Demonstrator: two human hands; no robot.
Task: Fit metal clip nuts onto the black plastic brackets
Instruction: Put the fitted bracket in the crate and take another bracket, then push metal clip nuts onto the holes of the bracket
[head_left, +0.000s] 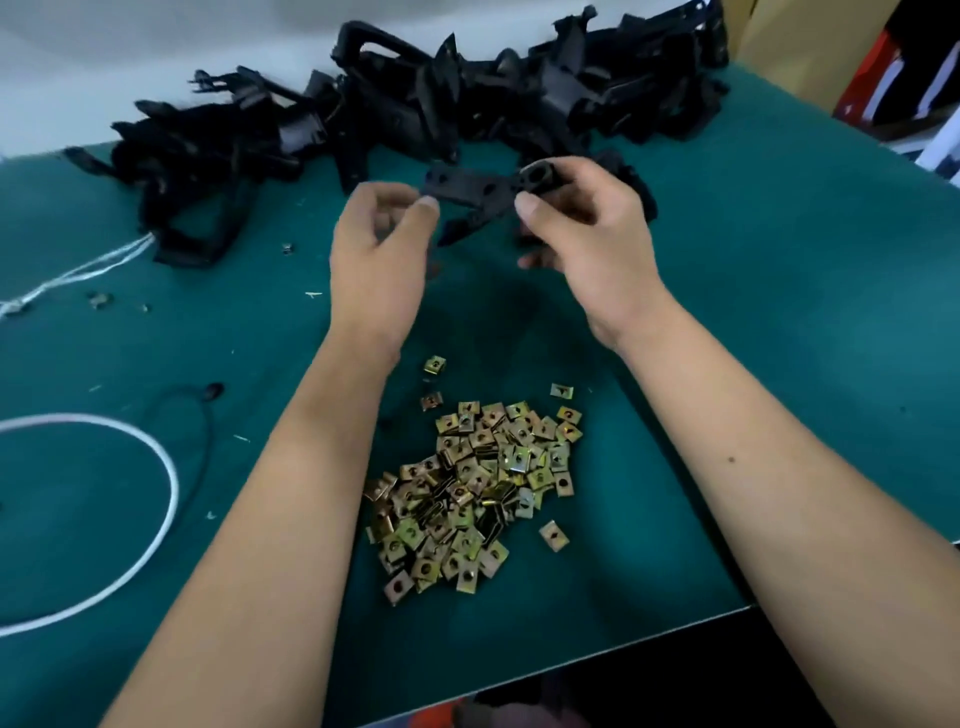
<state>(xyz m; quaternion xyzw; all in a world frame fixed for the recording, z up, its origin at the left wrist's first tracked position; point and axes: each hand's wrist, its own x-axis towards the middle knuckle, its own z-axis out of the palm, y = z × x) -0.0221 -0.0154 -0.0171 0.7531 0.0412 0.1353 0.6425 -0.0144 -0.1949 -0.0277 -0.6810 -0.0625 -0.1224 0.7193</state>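
Note:
A black plastic bracket (470, 195) is held above the green table (753, 364). My right hand (582, 228) grips its right end, thumb and fingers curled round the ring-shaped part. My left hand (382, 249) is at the bracket's left end with thumb and fingers curled; something small may be pinched in them, but blur hides it. A pile of brass-coloured metal clip nuts (470, 488) lies on the table between my forearms.
A large heap of black brackets (415, 98) runs along the far side of the table. A white cord loop (156, 467) and a thin black cable (205, 415) lie at the left. The table's near edge (623, 649) runs across below the nuts.

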